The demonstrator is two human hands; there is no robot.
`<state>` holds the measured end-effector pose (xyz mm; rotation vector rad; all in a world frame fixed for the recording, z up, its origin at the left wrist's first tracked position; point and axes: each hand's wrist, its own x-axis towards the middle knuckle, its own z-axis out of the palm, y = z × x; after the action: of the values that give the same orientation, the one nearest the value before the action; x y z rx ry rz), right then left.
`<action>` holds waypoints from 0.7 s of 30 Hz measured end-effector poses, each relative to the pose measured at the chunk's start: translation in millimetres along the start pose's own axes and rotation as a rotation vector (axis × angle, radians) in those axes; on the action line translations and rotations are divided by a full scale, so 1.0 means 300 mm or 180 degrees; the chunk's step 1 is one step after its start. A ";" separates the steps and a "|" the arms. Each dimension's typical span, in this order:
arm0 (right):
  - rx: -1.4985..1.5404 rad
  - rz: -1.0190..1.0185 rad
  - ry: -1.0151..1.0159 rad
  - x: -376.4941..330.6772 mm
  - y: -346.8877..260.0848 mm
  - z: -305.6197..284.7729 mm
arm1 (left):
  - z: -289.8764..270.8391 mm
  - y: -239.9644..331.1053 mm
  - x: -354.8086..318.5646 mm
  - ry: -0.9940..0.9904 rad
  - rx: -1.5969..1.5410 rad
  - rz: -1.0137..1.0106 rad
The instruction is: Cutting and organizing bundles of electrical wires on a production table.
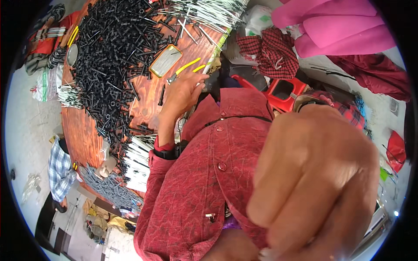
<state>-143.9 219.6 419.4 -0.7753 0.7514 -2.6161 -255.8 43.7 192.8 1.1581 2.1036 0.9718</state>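
Observation:
My right hand [318, 174] looms very large, close in front of the view. Its fingers are bent and pressed together, and whatever they may hold is hidden. My left hand [183, 93] is at the edge of the wooden table [80, 135], its fingers loosely bent and somewhat apart, with nothing visible in them. Right beside it lie yellow-handled cutting pliers [185, 69]. A single black plastic part [162, 95] lies near that hand's knuckles. Past the pliers sits a small orange-rimmed tray [166, 61]. A large heap of black plastic parts [109, 56] covers much of the tabletop.
Bundles of white sticks [209, 15] lie at the far table end, with more white sticks [137, 163] near my left sleeve. Grey parts [109, 185] are piled on the table. A red plastic chair [283, 93] and checked cloth [272, 52] stand beyond me. Another person [61, 163] is at left.

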 end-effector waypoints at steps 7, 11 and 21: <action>0.0153 -0.0225 0.0110 0.003 0.028 -0.027 | 0.047 0.029 0.072 -0.0166 0.0102 0.0175; 0.0300 -0.0437 0.0288 -0.024 0.030 -0.079 | 0.047 0.061 0.097 -0.0456 0.0275 0.0204; 0.0115 -0.0679 0.0797 -0.011 -0.002 -0.217 | 0.087 0.066 0.185 -0.0824 0.0167 0.0112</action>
<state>-178.9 247.1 371.7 -0.5501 0.7189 -2.9494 -253.8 107.8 187.0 1.2772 1.9174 0.7411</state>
